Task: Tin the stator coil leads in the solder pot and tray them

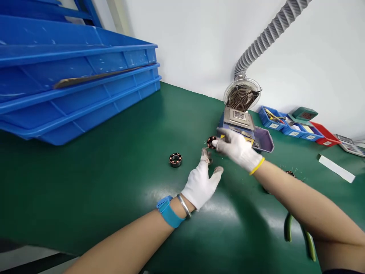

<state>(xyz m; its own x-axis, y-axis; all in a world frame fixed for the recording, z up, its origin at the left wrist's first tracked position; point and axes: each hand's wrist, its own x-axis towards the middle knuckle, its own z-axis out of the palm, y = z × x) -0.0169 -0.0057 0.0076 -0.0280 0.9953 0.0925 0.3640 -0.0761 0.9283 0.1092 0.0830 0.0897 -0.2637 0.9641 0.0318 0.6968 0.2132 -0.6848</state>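
My right hand [241, 149], in a white glove with a yellow cuff, pinches a small copper-wound stator [211, 142] with fine wire ends sticking out. Just below it is my left hand [201, 183], also gloved, its thumb and fingers apart; the fingertips come close to the stator, and whether they touch it I cannot tell. A blue band and a silver bangle circle the left wrist. A second wound stator [175, 160] lies flat on the green tabletop [137, 175], left of both hands.
Stacked blue crates [114, 89] fill the left. Behind my right hand stands a machine with a round fan [241, 98] under a grey hose [265, 40], beside a purple tray [264, 140]. Small blue bins [270, 118], a red bin [326, 135], a white strip [336, 168] and green handles [288, 227] lie right.
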